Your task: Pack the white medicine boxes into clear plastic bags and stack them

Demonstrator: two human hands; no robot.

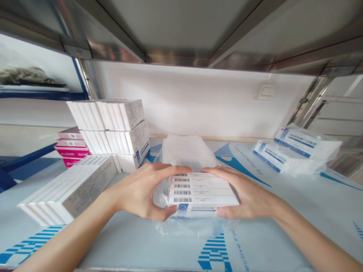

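Reading the head feed from my console, I find the work dead ahead at 12 o'clock: a stack of white barcoded cartons sits between the left hand and the right hand, its long axis running 9 to 3 across my view. Neither hand is the nearer one. The left comes in from 7 o'clock and the right from 5, each cupped narrow around one end of the stack, with the fingers over the far edge and the thumbs along the near edge, so together they are holding it. A clear plastic bag wraps the stack, bunching around the left end and trailing off behind it at 12 o'clock. I cannot tell whether the stack is lifted or resting on the shelf, which is lined with a blue-printed plastic sheet. Stacked white cartons stand at 11 o'clock, another flat stack of cartons lies at 10, and pink boxes sit behind it. Plastic-wrapped packs lie at 2 o'clock. Beyond them rises a white wall with a light switch, under a steel upper shelf.
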